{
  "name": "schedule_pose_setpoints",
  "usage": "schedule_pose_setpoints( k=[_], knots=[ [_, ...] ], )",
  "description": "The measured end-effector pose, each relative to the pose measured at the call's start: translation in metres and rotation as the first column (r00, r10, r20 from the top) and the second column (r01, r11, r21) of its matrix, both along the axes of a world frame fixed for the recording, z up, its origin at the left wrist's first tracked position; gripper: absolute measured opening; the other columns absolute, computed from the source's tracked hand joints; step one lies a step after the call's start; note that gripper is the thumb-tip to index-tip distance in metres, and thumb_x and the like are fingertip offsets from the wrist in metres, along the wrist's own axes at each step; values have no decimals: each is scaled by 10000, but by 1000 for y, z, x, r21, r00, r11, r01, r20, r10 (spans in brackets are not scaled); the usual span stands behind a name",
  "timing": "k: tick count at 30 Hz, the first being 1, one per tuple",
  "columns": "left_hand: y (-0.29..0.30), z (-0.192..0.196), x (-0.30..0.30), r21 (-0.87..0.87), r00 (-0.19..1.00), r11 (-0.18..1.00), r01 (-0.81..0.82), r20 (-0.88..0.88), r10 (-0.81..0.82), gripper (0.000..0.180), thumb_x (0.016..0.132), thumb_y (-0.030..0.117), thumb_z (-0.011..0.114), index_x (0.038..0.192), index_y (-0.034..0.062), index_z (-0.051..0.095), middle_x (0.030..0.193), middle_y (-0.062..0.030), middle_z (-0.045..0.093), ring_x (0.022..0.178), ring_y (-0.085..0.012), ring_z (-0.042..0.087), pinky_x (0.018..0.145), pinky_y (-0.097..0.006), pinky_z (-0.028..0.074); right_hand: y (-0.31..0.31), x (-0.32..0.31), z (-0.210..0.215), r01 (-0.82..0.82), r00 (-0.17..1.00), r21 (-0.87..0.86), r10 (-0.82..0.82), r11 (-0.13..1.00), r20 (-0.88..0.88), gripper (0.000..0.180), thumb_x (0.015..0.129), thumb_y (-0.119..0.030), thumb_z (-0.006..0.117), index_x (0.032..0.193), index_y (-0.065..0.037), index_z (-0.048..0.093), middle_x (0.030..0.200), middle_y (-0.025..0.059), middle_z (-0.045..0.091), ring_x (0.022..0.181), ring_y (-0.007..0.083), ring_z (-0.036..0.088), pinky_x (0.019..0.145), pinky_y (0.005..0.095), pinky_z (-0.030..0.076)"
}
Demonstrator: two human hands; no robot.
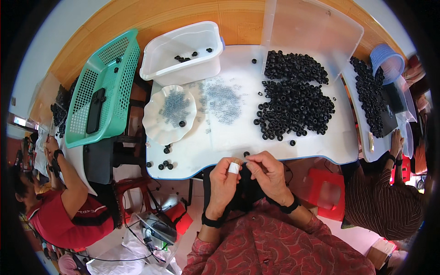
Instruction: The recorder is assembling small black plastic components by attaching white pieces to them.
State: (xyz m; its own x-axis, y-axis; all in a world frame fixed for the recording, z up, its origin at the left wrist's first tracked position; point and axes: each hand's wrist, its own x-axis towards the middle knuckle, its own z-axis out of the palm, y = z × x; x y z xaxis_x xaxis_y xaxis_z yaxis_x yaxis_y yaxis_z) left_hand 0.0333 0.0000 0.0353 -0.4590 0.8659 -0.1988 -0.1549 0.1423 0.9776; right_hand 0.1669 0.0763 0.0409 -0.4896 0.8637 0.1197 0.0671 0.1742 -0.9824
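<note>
My left hand (223, 185) and my right hand (269, 178) are close together just off the table's front edge. White tape (234, 168) wraps a finger of the left hand. The fingers of both hands are pinched, thumbs toward each other; whatever lies between them is too small to make out. Just beyond the fingertips, a black ring-shaped part (246, 154) lies at the table's edge. Farther off to the right spreads a large heap of black ring-shaped parts (295, 107). On the left, a scalloped white plate (153, 126) holds small clear-grey pieces (175, 106) and one black part.
More small clear-grey pieces (223, 101) lie scattered mid-table. A white tub (183, 71) with a few black parts stands at the back left. Beyond it is a green basket (120, 103). A clear plastic bin (314, 34) rises behind the heap. People sit at both sides.
</note>
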Motion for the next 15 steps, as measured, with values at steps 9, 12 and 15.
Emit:
schedule_pose_setpoints(
  k=[9,12,15],
  knots=[
    [-5,0,17,9,968,997,80,-238,-75,90,940,28,567,994,-5,631,803,-39,602,640,-79,569,569,-232,458,-12,16,-3,-47,994,-143,32,989,-107,91,945,-51,640,1012,9,653,884,46,625,640,67,592,557,202,478],
    [-3,0,23,11,964,995,102,-249,-96,112,920,-4,557,998,-12,637,829,-54,606,646,-91,575,579,-239,458,-12,24,-8,-39,995,-138,26,990,-93,68,948,-20,621,1000,12,653,929,45,620,636,60,572,558,200,454],
    [-3,-1,28,-23,968,994,110,-226,-112,150,989,140,574,986,6,642,820,-8,611,670,-53,550,576,-212,462,-13,29,-6,-21,996,-133,9,991,-90,64,952,-21,616,996,9,652,916,45,614,640,63,577,562,200,462]
  ],
)
